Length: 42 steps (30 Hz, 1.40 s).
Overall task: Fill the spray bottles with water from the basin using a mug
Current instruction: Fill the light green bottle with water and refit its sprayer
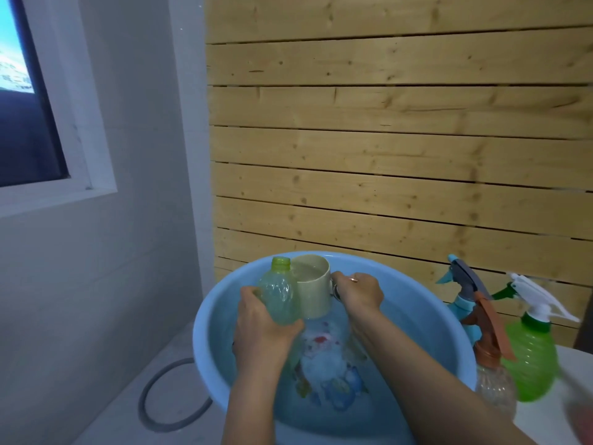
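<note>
My left hand [263,326] grips a clear green bottle [279,292] with no spray top, upright above the blue basin [211,322]. My right hand [357,292] holds the handle of a beige mug [313,289] full of water, pressed against the bottle's right side, its rim near the bottle's open neck. The basin holds water over a coloured picture on its bottom. To the right of the basin stand three spray bottles: a blue one [462,303], a clear one with a brown trigger head [494,380] and a bright green one with a white trigger head [529,358].
A wooden slat wall [401,139] rises close behind the basin. A white wall with a window [29,101] is on the left. A grey hose loop [160,399] lies on the floor to the basin's left. The spray bottles stand on a white surface [558,415].
</note>
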Motion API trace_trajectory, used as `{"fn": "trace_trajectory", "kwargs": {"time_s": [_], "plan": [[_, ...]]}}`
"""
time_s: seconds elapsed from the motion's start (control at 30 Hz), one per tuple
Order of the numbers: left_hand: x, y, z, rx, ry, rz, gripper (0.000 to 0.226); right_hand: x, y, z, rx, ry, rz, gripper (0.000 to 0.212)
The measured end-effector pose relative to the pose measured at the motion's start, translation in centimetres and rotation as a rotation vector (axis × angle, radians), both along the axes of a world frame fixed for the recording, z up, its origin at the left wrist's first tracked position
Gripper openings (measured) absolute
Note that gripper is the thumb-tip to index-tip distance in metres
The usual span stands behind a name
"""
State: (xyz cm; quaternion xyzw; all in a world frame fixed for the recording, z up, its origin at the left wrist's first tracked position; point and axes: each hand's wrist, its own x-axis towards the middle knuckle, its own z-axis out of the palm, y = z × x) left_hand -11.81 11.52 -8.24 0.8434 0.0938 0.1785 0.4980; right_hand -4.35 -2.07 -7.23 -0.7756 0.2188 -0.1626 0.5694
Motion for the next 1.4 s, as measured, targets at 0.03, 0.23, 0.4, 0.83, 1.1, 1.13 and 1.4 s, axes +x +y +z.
{"fn": "trace_trajectory", "kwargs": {"time_s": [0.03, 0.23, 0.4, 0.83, 1.1, 1.13, 1.4], "plan": [[0.1, 0.0, -0.1, 0.002, 0.025, -0.012, 0.061, 0.0, 0.1, 0.1, 0.008, -0.032, -0.003, 0.042], [0.2, 0.0, -0.6, -0.003, 0.132, -0.09, 0.076, -0.4, 0.3, 0.9, 0.047, -0.204, -0.006, 0.037], [0.3, 0.2, -0.5, 0.019, 0.177, -0.076, 0.077, -1.1, 0.0, 1.9, 0.119, -0.289, -0.029, 0.041], [0.4, 0.0, -0.4, 0.023, 0.131, -0.128, 0.08, -1.1, 0.1, 2.2, -0.168, -0.639, -0.064, 0.04], [0.7, 0.1, -0.8, 0.023, 0.184, -0.125, 0.084, -1.2, 0.0, 2.3, -0.191, -0.688, -0.082, 0.04], [0.7, 0.1, -0.8, 0.025, 0.182, -0.125, 0.084, -1.2, 0.0, 2.3, -0.199, -0.692, -0.081, 0.04], [0.6, 0.0, -0.6, 0.046, 0.168, -0.118, 0.083, -1.5, 0.0, 2.4, -0.259, -0.753, -0.086, 0.042]]}}
